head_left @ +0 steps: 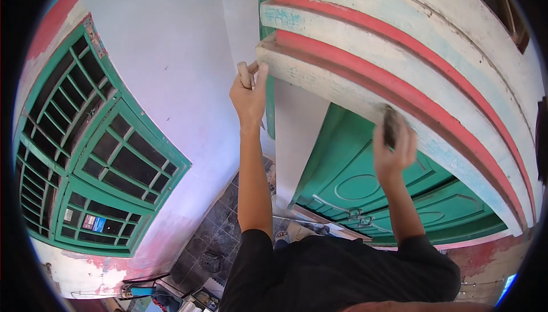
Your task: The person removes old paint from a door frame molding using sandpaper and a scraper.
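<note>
My right hand [395,152] is closed round a dark flat pad [390,128], pressed against the lower face of a white-painted ledge [337,84]. Motion blurs the pad and fingertips, and its exact kind cannot be made out. My left hand [249,96] is raised at the ledge's left corner, its dusty fingers bent and closed. Whatever those fingers grip is hidden. The ledge has worn paint with bluish patches, and red bands [342,55] run between its stepped mouldings.
Below the ledge are green double doors [365,181] with metal handles. At left, a green barred window [123,152] is set in a pale wall [165,55]. Dark floor tiles [220,215] lie far below, with a dark sandal [211,260] and assorted items [194,300] near the wall.
</note>
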A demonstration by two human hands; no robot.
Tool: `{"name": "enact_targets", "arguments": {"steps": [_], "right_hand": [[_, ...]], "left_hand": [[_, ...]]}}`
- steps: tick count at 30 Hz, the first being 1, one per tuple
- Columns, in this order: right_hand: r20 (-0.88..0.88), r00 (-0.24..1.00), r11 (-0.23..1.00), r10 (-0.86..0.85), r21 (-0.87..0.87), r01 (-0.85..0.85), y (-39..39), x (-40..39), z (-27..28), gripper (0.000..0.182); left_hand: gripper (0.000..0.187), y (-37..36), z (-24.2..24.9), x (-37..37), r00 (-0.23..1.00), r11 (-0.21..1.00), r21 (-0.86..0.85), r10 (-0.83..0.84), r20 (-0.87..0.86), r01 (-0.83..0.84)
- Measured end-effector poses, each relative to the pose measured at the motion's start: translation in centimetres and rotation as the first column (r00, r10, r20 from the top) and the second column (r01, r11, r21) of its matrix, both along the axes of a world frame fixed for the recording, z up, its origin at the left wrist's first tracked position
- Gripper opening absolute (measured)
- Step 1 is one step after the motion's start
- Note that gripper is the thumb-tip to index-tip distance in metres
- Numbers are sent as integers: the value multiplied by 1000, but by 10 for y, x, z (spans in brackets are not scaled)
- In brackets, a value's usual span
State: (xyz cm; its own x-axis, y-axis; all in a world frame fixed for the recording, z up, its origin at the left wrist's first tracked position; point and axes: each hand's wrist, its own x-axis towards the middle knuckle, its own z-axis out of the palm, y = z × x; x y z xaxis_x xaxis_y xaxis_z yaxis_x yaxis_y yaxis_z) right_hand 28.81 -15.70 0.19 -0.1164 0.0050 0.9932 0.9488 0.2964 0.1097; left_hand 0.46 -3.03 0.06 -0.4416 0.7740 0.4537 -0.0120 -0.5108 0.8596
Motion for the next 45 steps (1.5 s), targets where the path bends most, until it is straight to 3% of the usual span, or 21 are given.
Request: {"name": "enact_targets", "arguments": {"steps": [2,6,8,12,16,19,23,24,26,30,32,33,35,36,38,39,41,42,44,45], "right_hand": [[-28,991,991,-134,18,135,-10,12,6,35],[90,989,993,-114,38,111,11,-4,15,36],[91,996,999,-23,43,20,34,-34,23,32],[213,975,998,62,-3,-63,93,-105,27,37],[289,924,952,251,-246,-181,148,-185,32,51],[243,937,933,252,-318,-168,147,-185,34,46],[246,960,991,131,-33,-127,103,-106,13,41],[149,985,996,86,6,-88,86,-88,4,34],[67,998,999,1,-51,3,41,-47,-4,35],[-38,997,993,-72,-97,68,3,1,-10,37],[-75,993,989,-92,-119,83,11,-12,-10,34],[-24,999,996,-48,-82,46,21,-21,-7,34],[66,997,999,38,-7,-38,47,-44,5,34],[105,992,997,75,26,-78,60,-59,11,34],[71,983,985,168,31,-170,87,-93,17,30],[106,970,975,220,-37,-217,99,-107,21,30],[124,951,947,283,-196,-256,116,-136,29,30],[108,951,926,291,-281,-252,118,-146,32,29],[58,950,916,307,-289,-278,117,-146,33,29],[10,943,904,332,-290,-315,116,-144,35,30]], "left_hand": [[55,4,-1,6,992,990,98,109,-66,-102],[51,12,-4,7,991,982,146,124,-40,-117],[46,10,-3,5,996,997,20,80,33,-81],[43,8,-6,3,995,998,6,65,74,-65],[42,12,-12,-5,995,999,25,37,97,-40],[39,13,-13,-7,995,998,56,0,103,-6],[28,10,-15,-3,991,983,181,-21,136,-4],[28,8,-16,-4,990,983,184,-17,139,-9],[23,-2,-16,-6,991,989,88,124,-45,-120],[25,-34,-20,9,978,989,-1,147,-146,-149],[48,-57,-13,26,991,991,-130,14,-132,-31],[48,-63,-13,36,991,991,-133,6,-133,-24],[45,-69,-12,51,973,972,-83,-213,86,220],[45,-70,-10,57,972,970,-88,-217,84,225],[25,-69,-7,63,936,957,21,-286,206,288],[25,-65,-8,60,935,956,16,-289,205,292],[33,-54,-13,48,999,1000,12,-28,33,27],[33,-52,-12,43,999,999,4,-37,32,37],[39,-49,-4,36,962,980,181,-130,242,87],[37,-51,-6,37,966,973,205,-150,211,107]]}}
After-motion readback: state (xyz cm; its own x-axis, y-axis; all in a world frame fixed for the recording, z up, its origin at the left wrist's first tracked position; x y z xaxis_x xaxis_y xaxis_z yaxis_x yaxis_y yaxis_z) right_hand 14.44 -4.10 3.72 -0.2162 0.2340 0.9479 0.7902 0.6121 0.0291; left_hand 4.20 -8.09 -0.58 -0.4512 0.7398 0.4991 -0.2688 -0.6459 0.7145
